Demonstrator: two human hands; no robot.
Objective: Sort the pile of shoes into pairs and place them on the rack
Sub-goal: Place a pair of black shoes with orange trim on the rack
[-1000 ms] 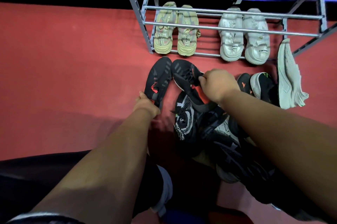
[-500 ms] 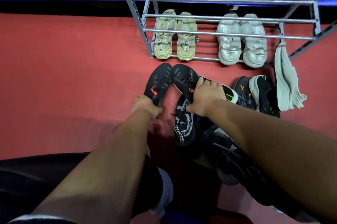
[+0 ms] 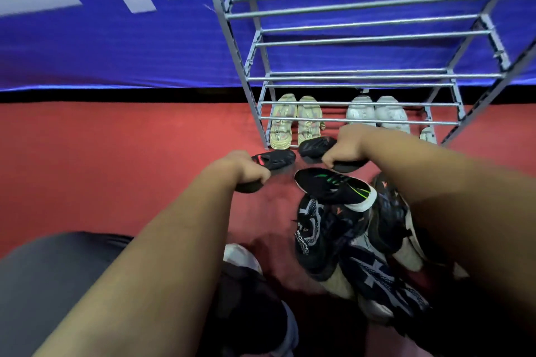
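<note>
We look down along two bare forearms toward a grey metal shoe rack (image 3: pixel 359 78) standing on a red floor (image 3: pixel 116 171) before a blue banner (image 3: pixel 116 46). Our left hand (image 3: pixel 240 171) has its fingers curled tight around the heel end of a black shoe with a red mark (image 3: pixel 275 160), toe aimed at the rack. Our right hand (image 3: pixel 346 144) grips a second black shoe (image 3: pixel 316 145) in the same manner, fingers folded over its rear edge. Both shoes are held just in front of the rack's lowest tier, near each other but apart.

On that lowest tier we see a pair of yellow-green sandals (image 3: pixel 295 121) at the left and a pair of white shoes (image 3: pixel 377 114) at the right, each pair side by side. A white shoe tip (image 3: pixel 427 136) shows beside the rack's right leg.

Below the right hand lies the remaining pile (image 3: pixel 348 240): a black sneaker with green stripes and white sole (image 3: pixel 333 187) on top, resting across a black-and-white lettered sneaker (image 3: pixel 310 234), with further dark shoes overlapping beneath the right forearm. The upper tiers hold nothing.
</note>
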